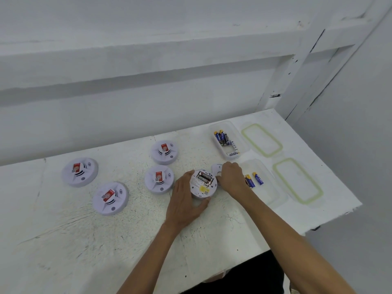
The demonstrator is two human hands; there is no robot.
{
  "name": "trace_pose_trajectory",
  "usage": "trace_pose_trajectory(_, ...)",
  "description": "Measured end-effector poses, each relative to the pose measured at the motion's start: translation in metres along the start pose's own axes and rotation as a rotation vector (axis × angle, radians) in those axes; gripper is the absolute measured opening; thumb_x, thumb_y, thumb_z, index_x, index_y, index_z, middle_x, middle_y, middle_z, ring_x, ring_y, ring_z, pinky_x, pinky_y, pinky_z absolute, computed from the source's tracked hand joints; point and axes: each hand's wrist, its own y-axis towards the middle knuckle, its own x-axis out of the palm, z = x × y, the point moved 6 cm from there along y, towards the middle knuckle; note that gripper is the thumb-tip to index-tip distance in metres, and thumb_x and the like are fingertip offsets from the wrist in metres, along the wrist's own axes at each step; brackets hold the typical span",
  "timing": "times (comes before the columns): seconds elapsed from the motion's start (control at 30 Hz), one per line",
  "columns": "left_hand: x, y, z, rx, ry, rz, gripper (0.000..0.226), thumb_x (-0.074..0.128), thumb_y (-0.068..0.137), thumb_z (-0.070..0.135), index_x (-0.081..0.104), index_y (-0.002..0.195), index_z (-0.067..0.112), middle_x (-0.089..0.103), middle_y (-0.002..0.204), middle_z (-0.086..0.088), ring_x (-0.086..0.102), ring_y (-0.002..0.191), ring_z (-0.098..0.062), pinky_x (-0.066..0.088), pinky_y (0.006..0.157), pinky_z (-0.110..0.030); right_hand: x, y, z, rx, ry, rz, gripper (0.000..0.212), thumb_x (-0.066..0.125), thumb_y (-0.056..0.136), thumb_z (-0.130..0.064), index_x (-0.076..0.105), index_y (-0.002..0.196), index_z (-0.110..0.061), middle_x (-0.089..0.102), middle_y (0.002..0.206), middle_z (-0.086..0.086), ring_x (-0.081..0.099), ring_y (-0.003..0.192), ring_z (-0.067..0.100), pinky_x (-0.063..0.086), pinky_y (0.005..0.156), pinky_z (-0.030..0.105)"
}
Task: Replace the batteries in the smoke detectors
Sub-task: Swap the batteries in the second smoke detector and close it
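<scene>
Upturned smoke detector (202,186) at frame centre, battery bay open.
Left hand (184,200) grips its rim; right hand (231,177) curls beside it, grip unclear. Best to hold steady and pry the batteries (204,177) up endwise.

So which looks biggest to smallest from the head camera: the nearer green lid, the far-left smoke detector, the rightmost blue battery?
Nearer green lid
Far-left smoke detector
Rightmost blue battery, far smaller
None sits much closer to the camera, so this order seems safe.
</scene>
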Motion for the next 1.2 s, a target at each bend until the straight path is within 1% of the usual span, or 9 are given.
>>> trace_pose_trajectory(0.1, -0.002, -0.001, -0.006, -0.063, -0.029, 0.026, 0.098, 0.073, 0.078, 0.056, 0.033, 0.154, 0.008, 0.048, 0.147, -0.005, 0.035, 0.137, -0.004, 0.023, 0.116, -0.013, 0.004, 0.005, -0.003, 0.059, 0.046, -0.007, 0.054, 0.068, 0.092, -0.021, 0.041, 0.13, 0.004, 0.047, 0.13, 0.023, 0.055, 0.116, 0.033, 0.044, 0.081, 0.03)
trace_pose_trajectory(0.27, -0.002, 0.0, -0.01, -0.102, -0.069, 0.034, 0.104, 0.073, 0.074, 0.058, 0.032, 0.154, 0.006, 0.045, 0.151, -0.004, 0.032, 0.139, 0.0, 0.034, 0.115, -0.03, 0.001, 0.005, -0.016, 0.01, -0.074, 0.06, 0.04, 0.066, 0.09, -0.008, 0.047, 0.124, -0.001, 0.05, 0.126, 0.018, 0.057, 0.11, 0.031, 0.043, 0.076, 0.033)
trace_pose_trajectory(0.43, -0.003, 0.002, -0.013, -0.158, -0.118, 0.041, 0.102, 0.083, 0.072, 0.058, 0.038, 0.152, 0.013, 0.047, 0.151, 0.0, 0.036, 0.139, -0.003, 0.035, 0.116, -0.03, -0.015, -0.003, -0.023, -0.089, -0.184, 0.194, 0.013, 0.055, 0.096, -0.008, 0.054, 0.108, -0.004, 0.06, 0.106, 0.015, 0.06, 0.094, 0.03, 0.036, 0.065, 0.032)
trace_pose_trajectory(0.6, 0.002, 0.003, -0.014, -0.089, -0.049, 0.02, 0.108, 0.077, 0.068, 0.073, 0.041, 0.149, 0.012, 0.049, 0.147, 0.0, 0.042, 0.139, -0.017, 0.036, 0.116, -0.034, -0.029, -0.006, -0.014, -0.069, 0.113, 0.306, 0.027, 0.039, 0.107, -0.026, 0.055, 0.109, -0.005, 0.064, 0.093, 0.015, 0.055, 0.076, 0.028, 0.039, 0.061, 0.034)
trace_pose_trajectory(0.77, -0.003, 0.003, -0.001, 0.033, -0.058, 0.016, 0.084, 0.071, 0.079, 0.043, 0.039, 0.151, 0.014, 0.05, 0.148, 0.001, 0.046, 0.139, -0.018, 0.04, 0.115, -0.046, -0.005, -0.01, -0.008, -0.031, 0.38, 0.087, 0.026, 0.048, 0.104, -0.024, 0.045, 0.119, -0.003, 0.065, 0.098, 0.021, 0.062, 0.072, 0.03, 0.053, 0.06, 0.038)
trace_pose_trajectory(0.9, -0.002, 0.003, -0.003, 0.02, -0.068, 0.02, 0.079, 0.074, 0.08, 0.043, 0.044, 0.147, 0.017, 0.051, 0.147, 0.006, 0.047, 0.138, -0.013, 0.041, 0.114, -0.043, 0.012, -0.02, -0.009, -0.021, 0.241, 0.069, 0.027, 0.046, 0.103, -0.027, 0.045, 0.115, -0.003, 0.059, 0.101, 0.02, 0.06, 0.069, 0.03, 0.051, 0.052, 0.037)
trace_pose_trajectory(1.0, -0.001, 0.002, -0.009, -0.021, -0.076, 0.018, 0.087, 0.079, 0.076, 0.052, 0.044, 0.147, 0.017, 0.053, 0.145, 0.005, 0.047, 0.136, -0.015, 0.04, 0.114, -0.036, 0.007, -0.023, -0.01, -0.055, 0.058, 0.159, 0.03, 0.047, 0.102, -0.032, 0.051, 0.111, -0.003, 0.061, 0.103, 0.018, 0.05, 0.081, 0.025, 0.027, 0.05, 0.025)
trace_pose_trajectory(1.1, -0.003, 0.001, -0.007, -0.026, -0.103, 0.022, 0.089, 0.078, 0.073, 0.057, 0.041, 0.147, 0.025, 0.052, 0.144, 0.009, 0.046, 0.134, -0.009, 0.034, 0.114, -0.024, -0.001, -0.024, -0.01, -0.042, -0.007, 0.192, 0.029, 0.047, 0.102, -0.033, 0.055, 0.103, -0.005, 0.059, 0.1, 0.014, 0.049, 0.087, 0.024, 0.03, 0.062, 0.027)
trace_pose_trajectory(1.2, -0.005, 0.002, -0.004, -0.017, -0.122, 0.028, 0.087, 0.079, 0.073, 0.056, 0.037, 0.146, 0.034, 0.05, 0.139, 0.016, 0.044, 0.13, -0.002, 0.028, 0.111, -0.012, -0.002, -0.02, -0.007, -0.014, -0.02, 0.159, 0.025, 0.046, 0.101, -0.032, 0.047, 0.089, -0.01, 0.059, 0.101, 0.017, 0.04, 0.083, 0.021, 0.027, 0.059, 0.027)
